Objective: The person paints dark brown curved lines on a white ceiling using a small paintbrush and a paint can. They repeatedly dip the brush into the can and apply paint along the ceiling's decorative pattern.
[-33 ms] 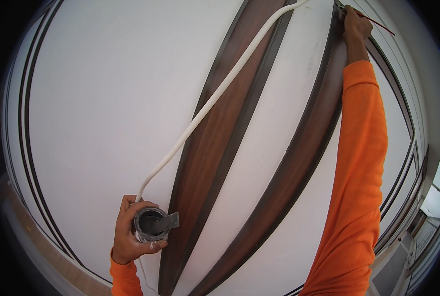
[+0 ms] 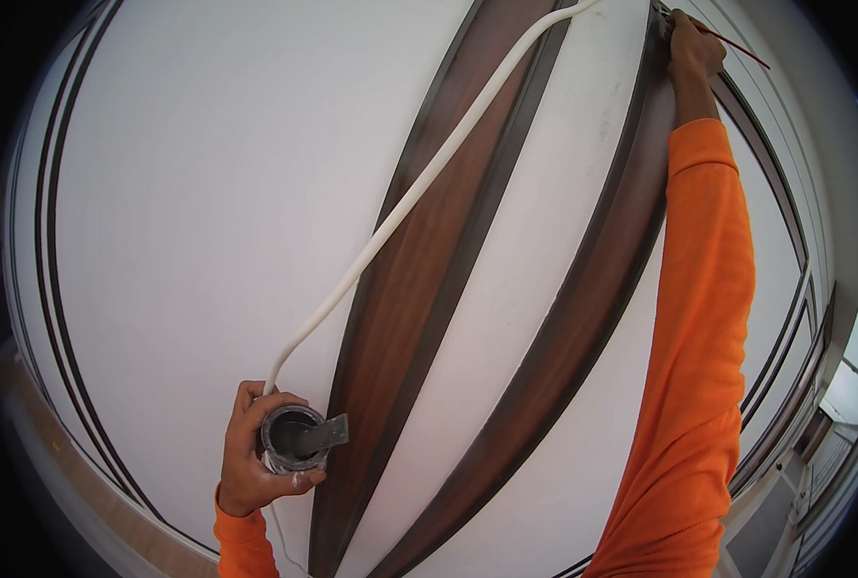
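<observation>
My left hand (image 2: pixel 247 453), low and left of centre, wraps round a small paint cup (image 2: pixel 273 445) held with its mouth facing me. Dark grey paint coats its inside, and a flat grey stick (image 2: pixel 329 433) leans out over the rim. My right arm reaches up along the right side. At the top, my right hand (image 2: pixel 695 48) is closed round a paintbrush with a thin red handle (image 2: pixel 742 54). Its working end is at the upper end of a curved, dark-edged brown band (image 2: pixel 583 318); the tip is hard to make out.
A wider brown band (image 2: pixel 429 279) with dark borders crosses the white wall (image 2: pixel 208 193). A thick white cable (image 2: pixel 429 178) slants across it from the top down to behind my left hand. Thin dark lines (image 2: pixel 55 222) frame the wall at left. A railing (image 2: pixel 829 472) shows at far right.
</observation>
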Demonstrator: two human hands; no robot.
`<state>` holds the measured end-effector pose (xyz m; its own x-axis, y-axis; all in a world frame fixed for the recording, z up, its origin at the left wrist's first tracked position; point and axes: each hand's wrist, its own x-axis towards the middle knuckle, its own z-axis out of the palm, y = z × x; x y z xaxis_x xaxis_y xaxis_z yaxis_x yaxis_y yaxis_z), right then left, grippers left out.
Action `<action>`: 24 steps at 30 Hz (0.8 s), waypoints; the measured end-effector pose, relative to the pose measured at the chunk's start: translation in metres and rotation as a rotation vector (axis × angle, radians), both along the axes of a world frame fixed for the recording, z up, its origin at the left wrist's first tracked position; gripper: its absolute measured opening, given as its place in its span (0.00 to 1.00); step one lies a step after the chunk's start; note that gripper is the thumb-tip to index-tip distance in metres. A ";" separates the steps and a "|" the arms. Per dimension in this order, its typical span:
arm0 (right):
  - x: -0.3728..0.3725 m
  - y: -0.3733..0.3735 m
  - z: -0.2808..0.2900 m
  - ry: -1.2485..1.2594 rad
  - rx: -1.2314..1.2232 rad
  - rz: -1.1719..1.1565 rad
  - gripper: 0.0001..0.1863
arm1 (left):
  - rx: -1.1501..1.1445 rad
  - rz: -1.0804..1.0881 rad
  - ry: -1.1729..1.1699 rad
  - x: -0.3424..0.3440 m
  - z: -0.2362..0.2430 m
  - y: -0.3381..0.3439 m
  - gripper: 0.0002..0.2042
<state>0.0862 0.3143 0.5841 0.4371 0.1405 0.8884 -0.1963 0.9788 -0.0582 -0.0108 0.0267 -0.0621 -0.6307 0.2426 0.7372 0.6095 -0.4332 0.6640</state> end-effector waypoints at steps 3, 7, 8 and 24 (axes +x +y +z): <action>0.004 0.001 -0.001 0.007 0.003 -0.028 0.18 | -0.004 -0.010 0.013 -0.002 -0.001 0.001 0.35; 0.006 0.003 -0.001 0.011 0.001 -0.060 0.19 | -0.015 -0.001 0.036 -0.004 -0.002 0.001 0.35; 0.003 0.005 -0.003 0.010 0.000 -0.062 0.19 | -0.016 0.006 0.031 -0.003 -0.002 0.001 0.35; 0.013 0.005 -0.003 -0.004 0.047 -0.007 0.23 | -0.005 0.002 -0.003 0.001 0.000 -0.002 0.35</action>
